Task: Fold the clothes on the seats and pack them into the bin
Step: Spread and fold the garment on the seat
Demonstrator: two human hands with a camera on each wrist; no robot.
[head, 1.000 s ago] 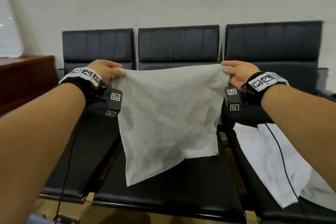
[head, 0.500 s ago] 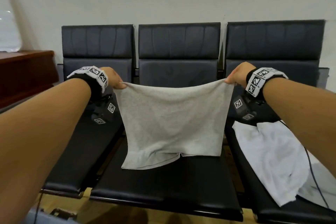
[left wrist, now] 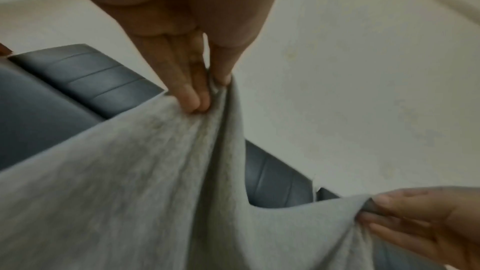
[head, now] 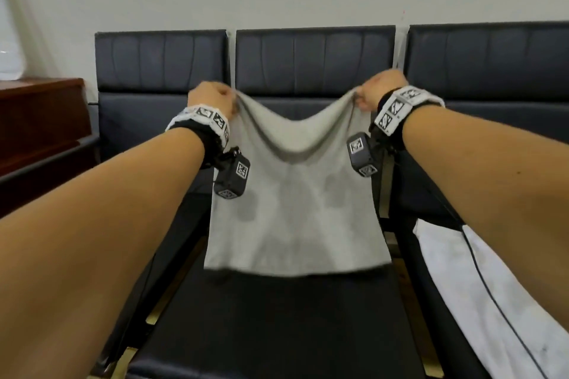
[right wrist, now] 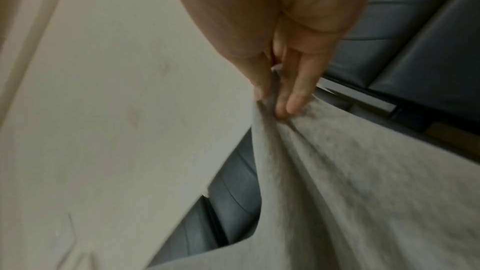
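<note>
Three dark seats [head: 314, 61] line a pale wall. Compared with half a second ago, both hands have risen and drawn closer, so the grey garment [head: 292, 218] sags between them, its blurred hem seemingly lifted off the middle cushion. Left hand [head: 212, 98] and right hand [head: 380, 86] each pinch a top corner.

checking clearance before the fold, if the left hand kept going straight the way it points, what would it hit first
Probably the backrest of the middle seat. The left hand, pinching a top corner of the gray garment, points forward toward it; nothing shows between them, though the gap's depth is unclear.
</note>
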